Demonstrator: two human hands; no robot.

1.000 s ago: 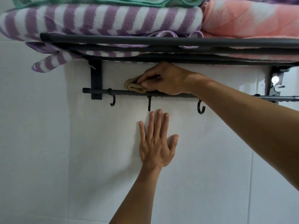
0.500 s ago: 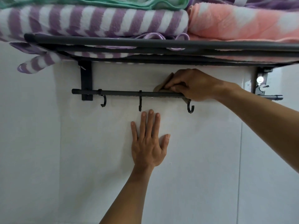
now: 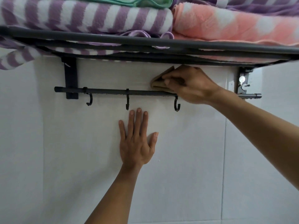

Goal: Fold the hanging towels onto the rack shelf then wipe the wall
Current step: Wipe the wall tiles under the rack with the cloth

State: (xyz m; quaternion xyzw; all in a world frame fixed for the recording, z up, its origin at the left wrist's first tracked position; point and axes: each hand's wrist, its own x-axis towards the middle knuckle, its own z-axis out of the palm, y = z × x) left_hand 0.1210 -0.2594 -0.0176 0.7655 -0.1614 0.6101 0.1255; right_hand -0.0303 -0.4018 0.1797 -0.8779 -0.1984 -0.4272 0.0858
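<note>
Right hand [image 3: 191, 84] pinches a tan cloth [image 3: 160, 79] against the wall [image 3: 186, 159] under the rack shelf [image 3: 145, 41], at 1 o'clock from the left hand [image 3: 137, 146], which lies spread flat on the tile. Folded towels [image 3: 90, 18] sit on the shelf. Since half a second ago the cloth has travelled further right, beyond the third hook [image 3: 176, 105].

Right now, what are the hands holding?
The right hand pinches a folded tan cloth by its right end. The left hand holds nothing.
</note>
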